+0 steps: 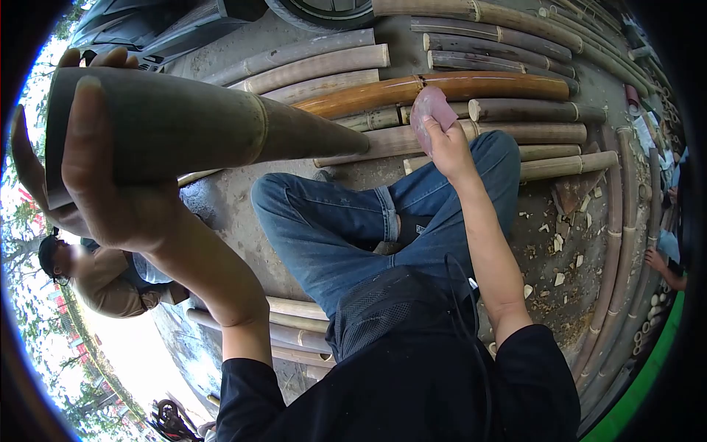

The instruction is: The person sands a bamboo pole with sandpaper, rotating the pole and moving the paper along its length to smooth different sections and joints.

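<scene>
A thick green-brown bamboo pole (184,121) slants across the left side, its near end large and close to the camera. My left hand (121,210) grips this end from below, with fingertips showing over its top edge. The far end of the pole reaches down toward the other bamboo by my knees. My right hand (451,151) pinches a worn, curled pink sheet (429,116) that looks like sandpaper. It is held above my bent leg, near a glossy orange-brown bamboo pole (493,87) and apart from the pole in my left hand.
Cut bamboo lengths (526,132) lie in rows ahead of me, with long poles (615,236) along the right. Wood chips (557,243) litter the concrete floor. Another person (110,280) crouches at left; a hand (654,258) shows at far right. A vehicle wheel (324,11) stands at the top.
</scene>
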A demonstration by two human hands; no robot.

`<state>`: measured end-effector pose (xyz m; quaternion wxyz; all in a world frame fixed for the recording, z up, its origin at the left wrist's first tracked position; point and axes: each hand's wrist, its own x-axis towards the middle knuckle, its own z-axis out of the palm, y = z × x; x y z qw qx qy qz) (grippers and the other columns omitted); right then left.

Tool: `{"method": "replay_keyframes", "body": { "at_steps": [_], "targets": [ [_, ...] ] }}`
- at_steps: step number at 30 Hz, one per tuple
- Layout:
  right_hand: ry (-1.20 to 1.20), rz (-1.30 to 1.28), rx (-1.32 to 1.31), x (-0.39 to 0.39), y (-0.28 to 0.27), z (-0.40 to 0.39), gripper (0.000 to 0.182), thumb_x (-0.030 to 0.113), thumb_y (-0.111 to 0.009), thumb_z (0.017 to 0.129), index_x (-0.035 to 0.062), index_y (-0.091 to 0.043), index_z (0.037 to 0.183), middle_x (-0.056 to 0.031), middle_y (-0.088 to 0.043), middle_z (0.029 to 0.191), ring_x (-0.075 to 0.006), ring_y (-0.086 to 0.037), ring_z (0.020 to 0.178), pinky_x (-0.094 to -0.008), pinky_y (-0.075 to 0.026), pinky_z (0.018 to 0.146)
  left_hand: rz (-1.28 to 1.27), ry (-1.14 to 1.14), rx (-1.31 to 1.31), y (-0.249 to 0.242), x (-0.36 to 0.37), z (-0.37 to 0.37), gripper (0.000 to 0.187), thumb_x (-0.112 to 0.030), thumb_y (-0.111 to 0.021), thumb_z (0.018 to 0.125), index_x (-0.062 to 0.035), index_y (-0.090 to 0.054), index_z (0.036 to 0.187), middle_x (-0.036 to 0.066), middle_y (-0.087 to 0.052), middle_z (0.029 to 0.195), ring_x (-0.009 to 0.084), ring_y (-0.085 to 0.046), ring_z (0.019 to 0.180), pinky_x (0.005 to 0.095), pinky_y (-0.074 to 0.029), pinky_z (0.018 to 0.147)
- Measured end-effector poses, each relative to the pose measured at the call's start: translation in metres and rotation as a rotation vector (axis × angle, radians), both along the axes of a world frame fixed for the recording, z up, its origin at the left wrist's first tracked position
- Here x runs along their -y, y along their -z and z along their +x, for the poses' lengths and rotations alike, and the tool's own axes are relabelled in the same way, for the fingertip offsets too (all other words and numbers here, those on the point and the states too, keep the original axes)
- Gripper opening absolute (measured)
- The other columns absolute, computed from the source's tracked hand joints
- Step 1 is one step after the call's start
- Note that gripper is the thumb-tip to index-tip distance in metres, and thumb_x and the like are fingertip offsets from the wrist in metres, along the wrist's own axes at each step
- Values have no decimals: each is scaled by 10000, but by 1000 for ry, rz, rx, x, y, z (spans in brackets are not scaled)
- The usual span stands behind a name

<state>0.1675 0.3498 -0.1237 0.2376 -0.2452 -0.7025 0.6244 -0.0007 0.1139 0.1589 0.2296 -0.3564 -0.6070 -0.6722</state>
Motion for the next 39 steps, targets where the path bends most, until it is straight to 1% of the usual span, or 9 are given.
{"method": "replay_keyframes", "body": {
  "at_steps": [7,9,12,17,20,25,28,33,39],
  "targets": [
    [-183,73,-188,50,14,-62,512,246,-477,1098,55,-408,1568,-256,-529,1509,-368,-513,1406,-367,-394,1145,3,83,-82,-7,-43,-30,532,-52,-768,825,91,-558,1292,302,-704,1093,434,-748,904,478,-646,813],
    [-364,-157,-267,71,-52,-83,610,393,-453,1105,46,-353,1596,-267,-482,1538,-396,-478,1413,-420,-358,1178,-16,16,-160,-11,-53,-53,628,-143,-898,724,107,-604,1220,200,-735,990,298,-750,819,382,-615,846],
    [-224,181,-600,91,-154,-120,949,725,-360,1017,-9,-265,1610,-305,-499,1435,-436,-476,1347,-522,-325,1176,-80,20,-93,-11,-74,-47,517,-25,-777,811,97,-572,1270,279,-716,1083,376,-752,870,445,-641,806],
    [-260,317,-775,86,-231,-149,905,712,-325,1033,24,-270,1617,-264,-411,1544,-405,-432,1413,-487,-324,1182,87,56,10,-7,-76,-60,498,-91,-822,814,81,-614,1232,214,-745,999,298,-761,852,346,-639,796],
    [-66,429,-773,105,-176,-152,863,688,-313,1047,30,-304,1605,-256,-433,1528,-407,-463,1379,-486,-336,1167,52,38,-7,-7,-69,-73,442,-115,-777,860,63,-620,1232,231,-739,1021,342,-763,880,391,-652,792],
    [-77,72,-371,113,6,-123,680,550,-278,1110,50,-484,1522,-170,-643,1323,-357,-565,1264,-433,-398,1109,37,74,-13,-3,-33,-97,400,-159,-688,912,59,-608,1239,270,-715,1097,413,-755,902,478,-648,828],
    [-183,-308,-214,102,122,-105,727,588,-305,1102,10,-539,1476,-176,-597,1462,-298,-523,1393,-380,-370,1170,-10,302,80,-2,0,-118,422,-250,-598,963,-6,-592,1308,305,-643,1251,446,-719,1022,515,-622,869],
    [-221,-405,-125,97,165,-122,740,582,-314,1105,-27,-548,1455,-176,-597,1476,-265,-514,1415,-354,-357,1187,7,298,36,2,4,-91,477,-297,-582,965,-54,-567,1375,297,-583,1318,460,-683,1049,513,-594,876],
    [-575,-206,-577,115,-125,-144,700,639,-305,1070,82,-675,1274,-176,-691,1179,-324,-648,1121,-451,-461,1025,72,195,68,3,2,-81,634,-391,-527,951,52,-503,1403,270,-606,1306,419,-625,1147,510,-497,1028]
  ]
}}
